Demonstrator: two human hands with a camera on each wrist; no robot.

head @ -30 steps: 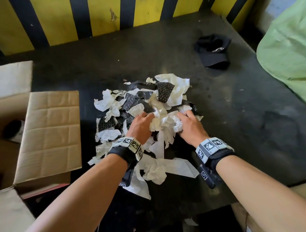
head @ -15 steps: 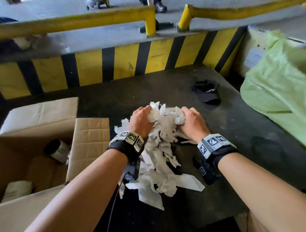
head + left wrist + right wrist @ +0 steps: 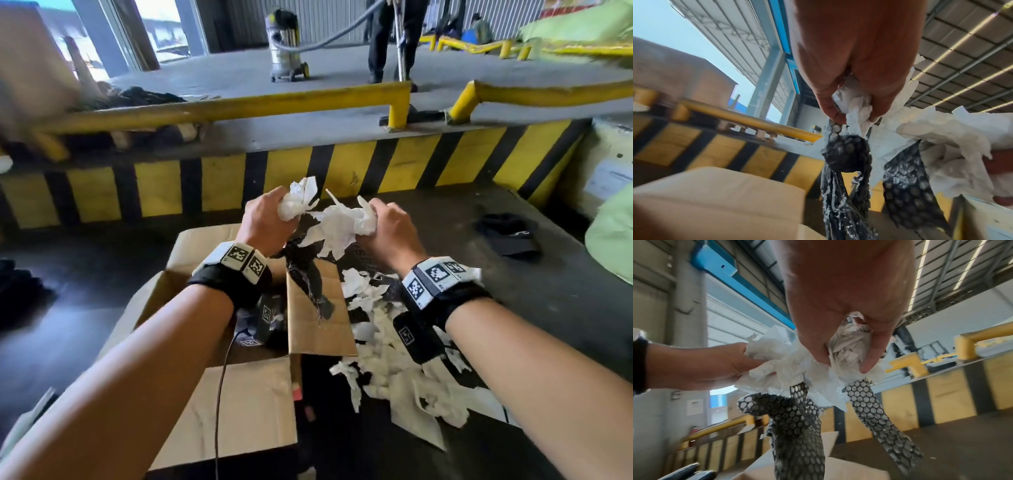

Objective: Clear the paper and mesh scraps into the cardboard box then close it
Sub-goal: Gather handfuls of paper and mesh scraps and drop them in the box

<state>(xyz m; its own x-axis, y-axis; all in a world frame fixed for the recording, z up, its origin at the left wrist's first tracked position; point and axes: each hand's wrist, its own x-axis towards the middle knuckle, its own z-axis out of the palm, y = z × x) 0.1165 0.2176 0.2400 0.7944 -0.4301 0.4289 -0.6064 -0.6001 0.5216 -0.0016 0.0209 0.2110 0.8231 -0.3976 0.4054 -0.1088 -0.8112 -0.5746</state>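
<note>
Gripping crumpled paper (image 3: 337,224), both hands (image 3: 265,221) (image 3: 388,228) dangle mesh strips (image 3: 308,274) seemingly straight down.

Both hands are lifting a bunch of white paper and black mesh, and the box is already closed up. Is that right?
Not quite: the cardboard box is open, not closed; the head view shows its flaps spread apart. The rest holds. The left hand and the right hand each grip crumpled white paper, with black mesh dangling beneath.
</note>
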